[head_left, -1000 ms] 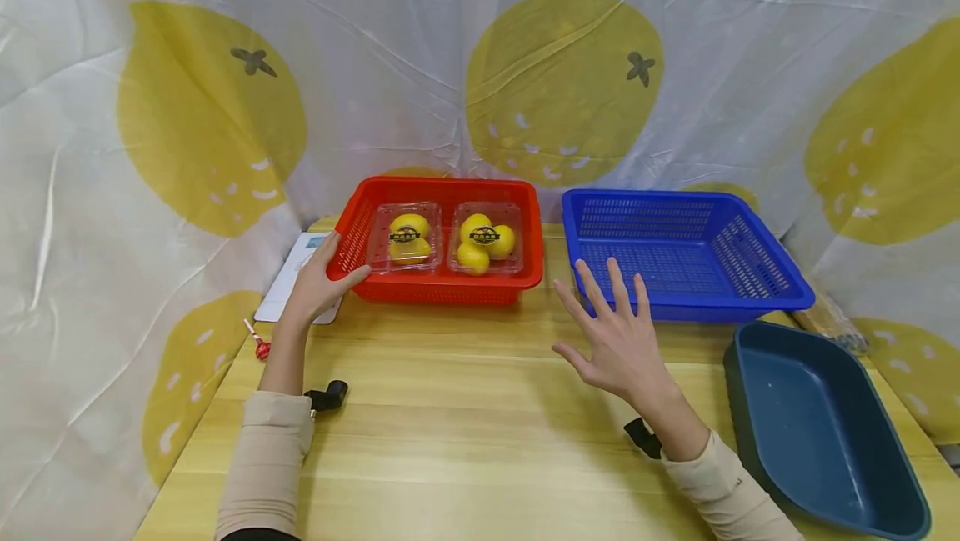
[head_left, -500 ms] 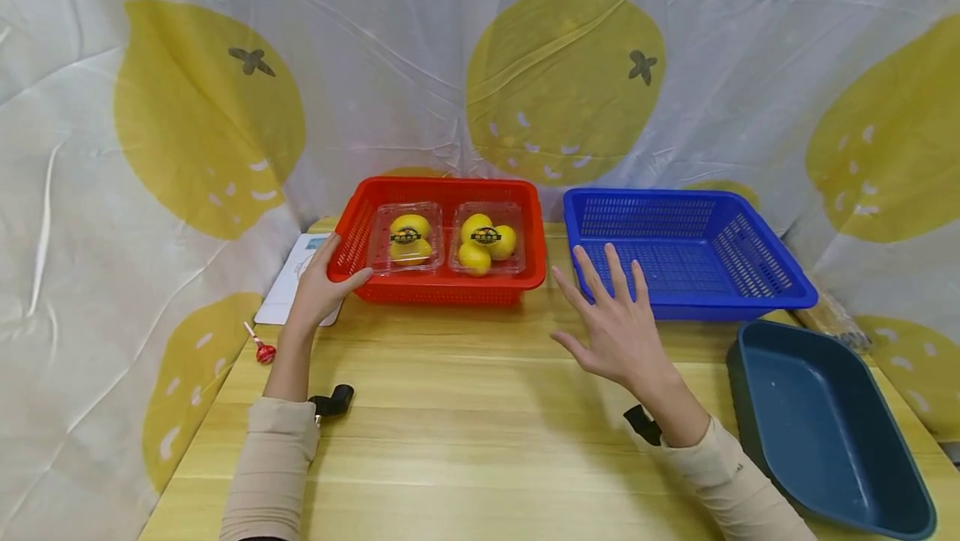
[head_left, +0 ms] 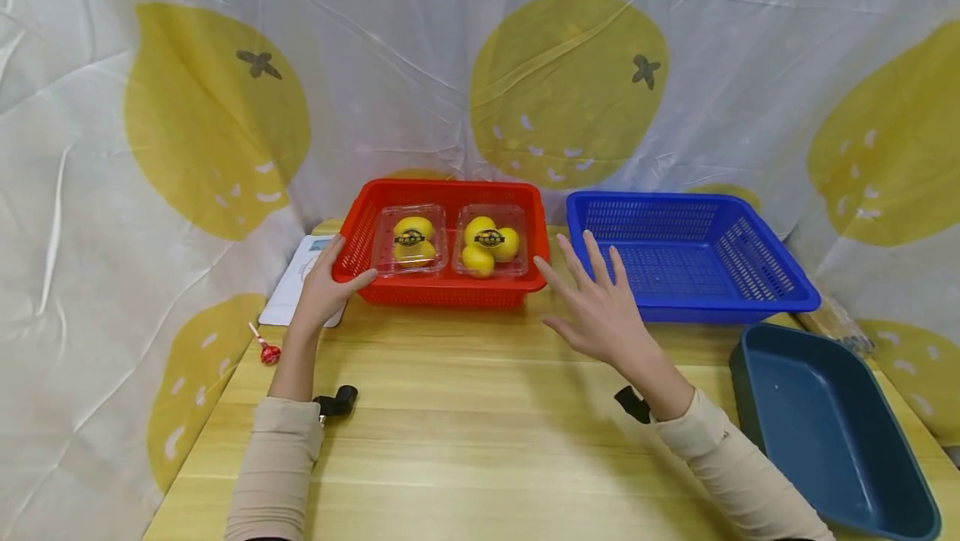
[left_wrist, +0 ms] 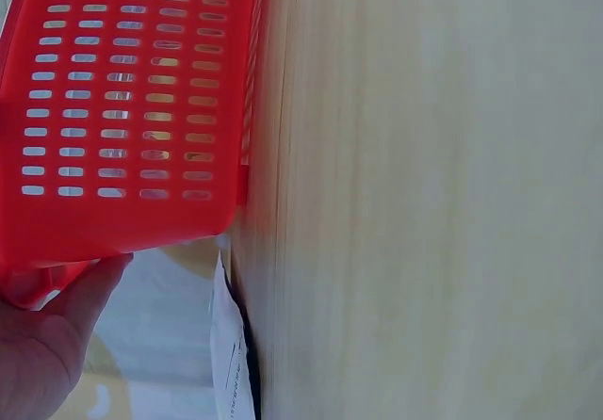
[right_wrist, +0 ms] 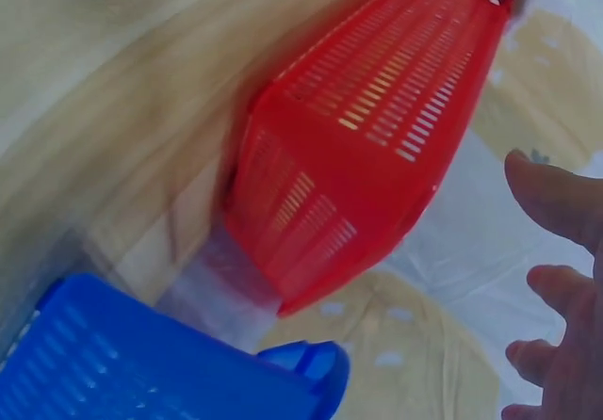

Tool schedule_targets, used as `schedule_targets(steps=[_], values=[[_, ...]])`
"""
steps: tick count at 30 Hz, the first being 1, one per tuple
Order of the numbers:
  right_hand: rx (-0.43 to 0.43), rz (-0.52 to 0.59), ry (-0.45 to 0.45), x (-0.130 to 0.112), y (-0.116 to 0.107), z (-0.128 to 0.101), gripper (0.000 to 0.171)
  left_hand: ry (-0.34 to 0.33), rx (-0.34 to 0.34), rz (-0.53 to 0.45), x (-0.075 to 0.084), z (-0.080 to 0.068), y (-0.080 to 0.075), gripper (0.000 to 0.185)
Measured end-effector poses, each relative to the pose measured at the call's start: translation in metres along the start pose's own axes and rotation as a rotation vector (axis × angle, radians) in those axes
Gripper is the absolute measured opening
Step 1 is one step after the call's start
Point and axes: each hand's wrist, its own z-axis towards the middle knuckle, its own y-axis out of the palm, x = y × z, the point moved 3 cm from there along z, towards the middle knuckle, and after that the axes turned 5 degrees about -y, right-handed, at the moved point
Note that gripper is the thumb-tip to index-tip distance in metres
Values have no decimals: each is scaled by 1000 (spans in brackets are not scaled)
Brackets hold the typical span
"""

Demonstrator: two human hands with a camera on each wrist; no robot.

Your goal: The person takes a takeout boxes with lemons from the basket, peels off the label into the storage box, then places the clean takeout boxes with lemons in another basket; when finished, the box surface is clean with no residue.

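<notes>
A red perforated basket (head_left: pixel 450 289) stands at the back of the table. Inside it lie two clear plastic boxes of yellow fruit, a left box (head_left: pixel 383 253) and a right box (head_left: pixel 517 262), both with dark labels. At the basket's front left corner is my left hand (head_left: pixel 321 295), its thumb and fingers extended against the rim; in the left wrist view the thumb (left_wrist: pixel 89 293) meets the corner, the other fingers hidden. My right hand (head_left: pixel 596 320) hovers, fingers spread, between the red basket and a blue basket (head_left: pixel 720 308), holding nothing.
A dark teal basin (head_left: pixel 825 433) sits at the right front. Behind it lies a clear-wrapped brownish packet (head_left: pixel 836 324). On the left are a white card or booklet (head_left: pixel 281 299) and a red lollipop (head_left: pixel 269 353). A lemon-print curtain (head_left: pixel 390 66) hangs behind the table.
My right hand has shifted left and slightly away from me, toward the red basket's right corner. The left hand stays at the left corner; the baskets have not moved.
</notes>
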Motion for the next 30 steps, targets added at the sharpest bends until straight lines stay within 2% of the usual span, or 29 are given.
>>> schedule_targets(steps=[5, 9, 12, 15, 19, 22, 27, 30], values=[[-48, 16, -7, -1, -5, 29, 84, -9, 7, -8, 0, 1, -3, 98], [-81, 29, -46, 0, -6, 53, 82, -8, 14, -5, 1, 2, -5, 99], [-138, 62, -58, 3, -5, 72, 80, -5, 17, -3, 2, 2, -6, 97], [-241, 196, -7, 9, -5, 91, 79, -3, 13, -6, 1, 1, -6, 97], [-363, 466, 94, 20, -4, 118, 78, -6, 10, -5, 1, 0, -5, 97], [-435, 613, 159, 28, -3, 138, 78, -6, 6, -1, 0, 0, -5, 99], [-563, 675, 257, 33, 5, 162, 81, -1, -4, -8, -2, -1, -3, 101], [-635, 693, 284, 33, 13, 169, 73, 2, -7, -5, -3, -2, 0, 100]])
